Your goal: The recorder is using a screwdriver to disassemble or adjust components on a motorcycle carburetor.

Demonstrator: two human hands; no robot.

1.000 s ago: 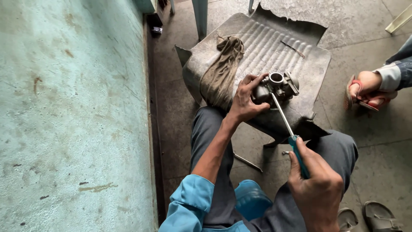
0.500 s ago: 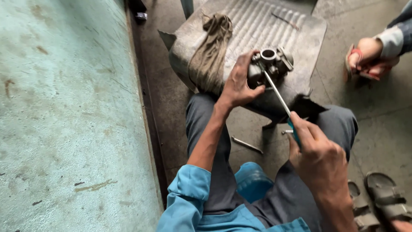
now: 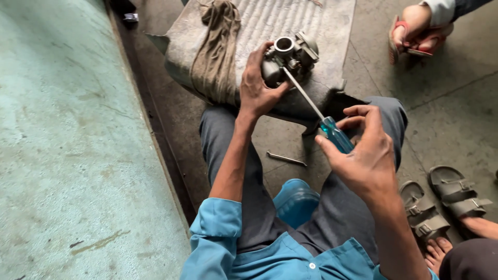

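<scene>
My left hand [image 3: 258,88] grips a grey metal carburettor [image 3: 290,54] and holds it over a ribbed rubber mat [image 3: 290,21] on the concrete floor. In my right hand [image 3: 365,153] is a screwdriver with a clear blue handle [image 3: 336,135]. Its steel shaft [image 3: 303,93] runs up and left, and the tip meets the carburettor body just below the round opening. I sit with my knees bent, in grey trousers and a blue shirt.
A dirty brown rag [image 3: 215,49] lies on the mat's left side. A small metal tool [image 3: 286,158] rests on the floor between my legs. A green painted wall [image 3: 67,145] fills the left. Another person's hand [image 3: 415,26] is at top right, and sandalled feet [image 3: 441,205] at lower right.
The view has shifted closer and down, so the mat and carburettor sit higher in the frame. Both hands keep their grips, with the screwdriver tip still on the carburettor.
</scene>
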